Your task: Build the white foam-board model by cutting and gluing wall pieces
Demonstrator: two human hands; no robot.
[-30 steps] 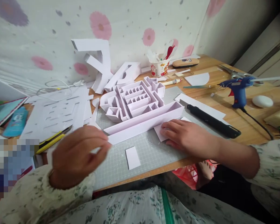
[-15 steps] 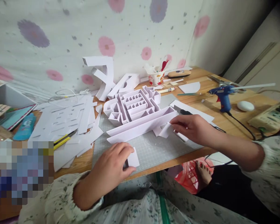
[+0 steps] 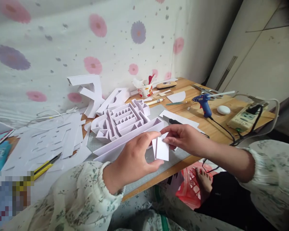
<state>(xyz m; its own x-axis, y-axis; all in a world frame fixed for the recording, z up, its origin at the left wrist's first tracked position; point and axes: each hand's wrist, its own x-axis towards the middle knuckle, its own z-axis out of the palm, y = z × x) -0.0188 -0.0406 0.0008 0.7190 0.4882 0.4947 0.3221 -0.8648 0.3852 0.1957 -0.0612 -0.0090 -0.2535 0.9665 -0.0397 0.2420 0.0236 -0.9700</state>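
My left hand [image 3: 137, 155] has its thumb and fingers curved around the left and lower edges of a small white foam board piece [image 3: 162, 149]. From the right, my right hand [image 3: 183, 138] pinches the upper part of the same piece. Part of another white piece shows behind it. Both hands are above the grey cutting mat [image 3: 135, 175]. Just beyond them lies a long white channel-shaped piece [image 3: 127, 141], and behind that a white structure with many raised walls [image 3: 127, 117].
A blue glue gun [image 3: 204, 104], a white egg-shaped object [image 3: 223, 110] and a power strip [image 3: 245, 115] are at right. White sheets [image 3: 43, 138] and a yellow cutter [image 3: 44, 166] lie left. A paper cup [image 3: 145, 89] stands at the back.
My left hand has moved right and up with the small white piece, meeting my right hand, which now touches that piece too. The view has shifted to the right.
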